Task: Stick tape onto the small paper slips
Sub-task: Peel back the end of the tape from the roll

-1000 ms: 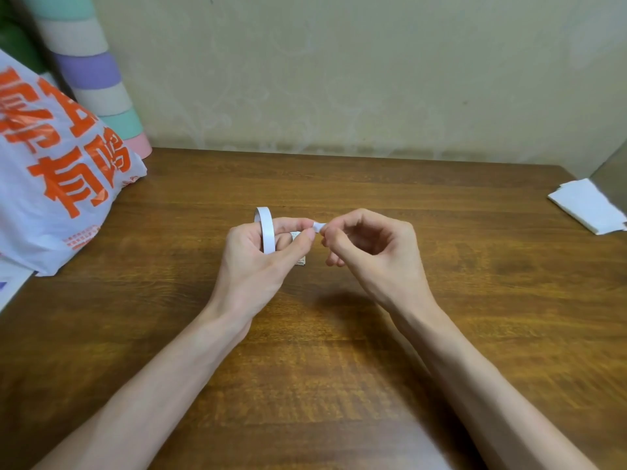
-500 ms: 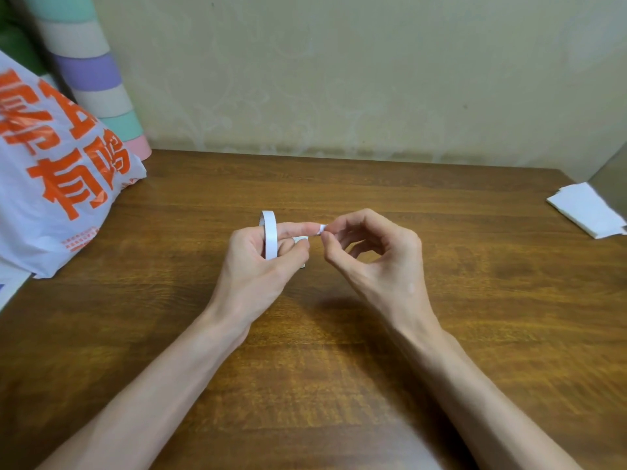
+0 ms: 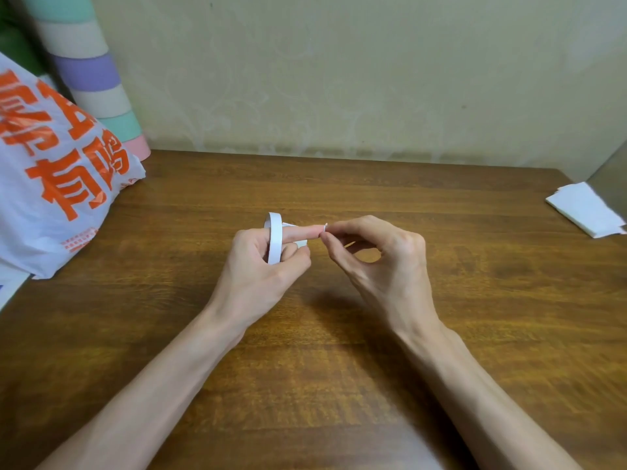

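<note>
Both hands are up over the middle of the wooden table [image 3: 339, 368], close together. The left hand [image 3: 261, 271] has the white tape roll [image 3: 273, 237] standing on edge, fingers curled round it, the forefinger reaching through the ring and pointing straight toward the other hand, thumb tucked underneath. The right hand [image 3: 383, 262] meets it fingertip to fingertip: thumb and forefinger pressed together in a tight pinch on the tiny loose tape end [image 3: 325, 226], right at the left forefinger's tip, the remaining fingers curled loosely behind. A small white piece [image 3: 302, 244] peeks out just under the left fingers, whether it is a slip is hard to tell. Well off at the right edge of the table lies a stack of white paper [image 3: 583, 210], touched by nobody. At the left sits a white plastic bag [image 3: 51, 198] with orange print, and behind it a pastel striped cylinder [image 3: 91, 76] leans at the wall
</note>
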Available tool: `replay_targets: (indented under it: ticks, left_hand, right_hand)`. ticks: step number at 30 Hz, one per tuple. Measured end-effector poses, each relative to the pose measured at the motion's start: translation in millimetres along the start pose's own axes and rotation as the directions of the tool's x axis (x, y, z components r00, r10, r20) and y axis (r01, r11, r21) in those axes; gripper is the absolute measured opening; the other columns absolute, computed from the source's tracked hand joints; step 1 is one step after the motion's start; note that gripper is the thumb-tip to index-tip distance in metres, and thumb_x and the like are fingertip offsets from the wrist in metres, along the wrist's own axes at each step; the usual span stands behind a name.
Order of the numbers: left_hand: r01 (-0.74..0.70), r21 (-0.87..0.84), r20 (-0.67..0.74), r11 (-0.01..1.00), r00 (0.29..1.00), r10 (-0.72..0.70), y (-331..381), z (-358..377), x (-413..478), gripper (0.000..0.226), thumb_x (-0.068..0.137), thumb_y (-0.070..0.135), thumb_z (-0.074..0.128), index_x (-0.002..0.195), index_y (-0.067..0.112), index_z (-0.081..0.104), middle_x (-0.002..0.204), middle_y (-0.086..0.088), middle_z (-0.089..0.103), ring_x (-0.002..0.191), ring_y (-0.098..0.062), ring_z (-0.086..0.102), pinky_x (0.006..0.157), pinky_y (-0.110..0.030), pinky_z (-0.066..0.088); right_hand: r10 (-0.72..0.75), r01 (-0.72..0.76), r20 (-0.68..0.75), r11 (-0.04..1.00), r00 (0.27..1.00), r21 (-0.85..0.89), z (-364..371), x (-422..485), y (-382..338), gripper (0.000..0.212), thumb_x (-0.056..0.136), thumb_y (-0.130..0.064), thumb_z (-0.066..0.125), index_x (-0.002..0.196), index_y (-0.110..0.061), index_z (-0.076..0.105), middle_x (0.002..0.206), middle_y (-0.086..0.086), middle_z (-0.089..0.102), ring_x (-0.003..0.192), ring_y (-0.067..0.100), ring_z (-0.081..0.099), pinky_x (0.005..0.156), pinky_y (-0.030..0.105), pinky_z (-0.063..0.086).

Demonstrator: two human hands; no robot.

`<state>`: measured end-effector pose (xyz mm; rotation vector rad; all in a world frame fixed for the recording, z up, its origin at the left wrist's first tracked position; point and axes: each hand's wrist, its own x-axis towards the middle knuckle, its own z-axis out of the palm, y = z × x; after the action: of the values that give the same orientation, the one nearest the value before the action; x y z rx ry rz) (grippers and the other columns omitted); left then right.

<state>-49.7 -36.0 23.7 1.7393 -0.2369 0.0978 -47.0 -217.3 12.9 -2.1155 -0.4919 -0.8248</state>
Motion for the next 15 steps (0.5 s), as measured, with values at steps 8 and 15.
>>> replay_targets:
  ticks: [8, 15]
  left_hand:
    - [-0.004, 0.001, -0.009, 1.0, 1.0, 0.004, -1.4, -1.4, 0.8, 0.034, 0.096, 0.0, 0.064, 0.105, 0.027, 0.083, 0.057, -0.004, 0.023, 0.056, -0.02, 0.022, 0.071, -0.034, 0.041]
    - [-0.024, -0.012, 0.024, 1.0, 0.999, 0.025, 0.8, -3.9, 0.8, 0.034, 0.097, -0.001, 0.064, 0.107, 0.025, 0.083, 0.059, -0.008, 0.025, 0.055, -0.019, 0.024, 0.058, -0.018, 0.039]
  right_hand:
    - [0.01, -0.011, 0.021, 1.0, 1.0, 0.022, -1.2, 0.3, -0.4, 0.006, 0.092, -0.01, 0.08, 0.098, -0.011, 0.081, 0.092, -0.006, 0.078, 0.078, 0.009, 0.073, 0.073, 0.032, 0.06]
    - [-0.01, 0.008, 0.043, 0.999, 0.999, 0.046, -4.0, 1.3, 0.9, 0.006, 0.093, -0.011, 0.08, 0.098, -0.01, 0.08, 0.093, -0.003, 0.078, 0.08, 0.012, 0.074, 0.074, 0.034, 0.06]
